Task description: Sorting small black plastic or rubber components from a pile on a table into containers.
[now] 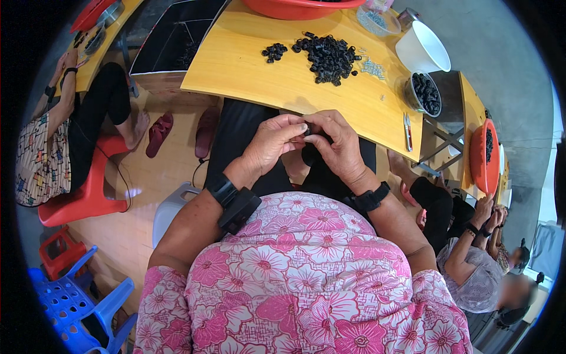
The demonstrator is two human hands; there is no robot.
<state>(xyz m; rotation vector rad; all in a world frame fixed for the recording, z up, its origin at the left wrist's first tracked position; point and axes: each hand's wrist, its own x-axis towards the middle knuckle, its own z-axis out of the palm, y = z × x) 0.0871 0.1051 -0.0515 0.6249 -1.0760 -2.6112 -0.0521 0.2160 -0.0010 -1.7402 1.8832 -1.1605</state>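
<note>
My left hand [272, 141] and my right hand [339, 144] meet over my lap, just short of the table's near edge. Between their fingertips is a small black part [307, 130], mostly covered by the fingers, so its exact kind does not show. Both hands pinch at it. Beyond them on the yellow table [247, 71] lies a pile of small black plastic parts [330, 58], with a smaller heap [274, 52] to its left. Small shiny metal pieces [372, 68] are scattered at the pile's right side.
At the table's right stand a clear tub of black parts [425, 93], a white bucket [423, 47] and a small cutting tool [408, 131]. A red basin [300, 7] sits at the far edge, beside a tub of metal pieces [378, 21]. Other people work at tables left and right.
</note>
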